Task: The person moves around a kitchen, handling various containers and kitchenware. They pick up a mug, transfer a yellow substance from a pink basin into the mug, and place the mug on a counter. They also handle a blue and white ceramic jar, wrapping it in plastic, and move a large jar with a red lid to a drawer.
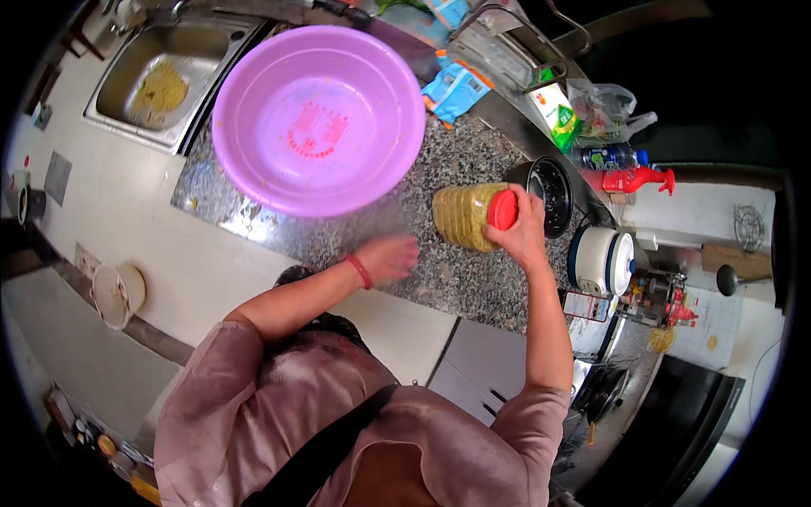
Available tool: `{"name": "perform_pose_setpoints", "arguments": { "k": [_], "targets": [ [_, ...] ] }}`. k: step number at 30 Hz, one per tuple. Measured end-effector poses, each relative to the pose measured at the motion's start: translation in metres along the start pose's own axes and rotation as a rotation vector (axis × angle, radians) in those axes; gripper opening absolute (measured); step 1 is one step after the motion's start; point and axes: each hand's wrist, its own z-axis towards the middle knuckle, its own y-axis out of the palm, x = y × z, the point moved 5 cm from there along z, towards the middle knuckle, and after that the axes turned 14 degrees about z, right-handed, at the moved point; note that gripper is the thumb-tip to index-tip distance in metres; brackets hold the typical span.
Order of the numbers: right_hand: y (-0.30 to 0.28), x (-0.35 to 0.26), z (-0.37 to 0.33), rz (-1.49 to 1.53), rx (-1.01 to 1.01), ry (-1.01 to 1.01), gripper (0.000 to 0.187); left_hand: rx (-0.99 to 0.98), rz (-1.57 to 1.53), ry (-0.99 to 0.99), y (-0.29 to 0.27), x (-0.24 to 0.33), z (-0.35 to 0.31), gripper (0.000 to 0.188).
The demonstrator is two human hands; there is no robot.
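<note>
My right hand [522, 226] is closed around the red lid [503, 209] of a clear, ribbed plastic jar [460, 216], thumb on the near side and fingers over the far side. A yellow-green, finely chopped or pickled-looking filling packs the jar, which stands on the speckled granite counter [473, 287]. Near the counter's front edge, my left hand [393, 258] is slightly blurred, its fingers curled in with nothing visible in them. A red band circles that wrist. To the left of the jar sits a big purple plastic basin [245, 110], wet with small bits inside.
A black bowl [551, 196] stands just right of the jar. Behind are a blue-and-orange packet [456, 87], a bottle [610, 158] and a red spray bottle [634, 179]. A white cooker [601, 260] and phone [586, 307] lie right; a steel sink [198, 72] holds yellowish scraps.
</note>
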Motion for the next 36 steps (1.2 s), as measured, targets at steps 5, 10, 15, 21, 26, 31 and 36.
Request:
{"name": "perform_pose_setpoints", "arguments": {
  "k": [5, 10, 15, 21, 26, 31, 36],
  "targets": [
    [0.017, -0.031, -0.061, 0.000, -0.114, -0.120, 0.078, 0.055, -0.132, -0.021, 0.004, -0.036, -0.014, 0.060],
    [0.016, -0.078, -0.112, 0.048, -0.246, -0.173, 0.078, -0.052, -0.129, -0.052, 0.013, -0.050, -0.055, 0.073],
    [0.016, -0.154, -0.139, 0.069, -0.328, -0.325, 0.078, -0.422, -0.582, 0.274, 0.030, -0.047, -0.091, 0.072],
    [0.018, -0.230, -0.175, 0.086, -0.324, -0.633, 0.077, -0.405, -0.702, 0.517, 0.022, -0.049, -0.158, 0.057],
    [0.032, -0.281, -0.187, 0.316, -0.152, -0.881, 0.085, -0.306, -0.675, 0.745, 0.002, -0.035, -0.237, 0.049],
    [0.053, -0.321, -0.185, 0.678, -0.144, -1.013, 0.104, -0.114, -0.588, 0.953, -0.018, -0.008, -0.304, 0.049],
    [0.080, -0.381, -0.173, 0.913, -0.248, -1.153, 0.120, -0.110, -0.501, 1.055, -0.032, 0.026, -0.371, 0.054]
  ]
}}
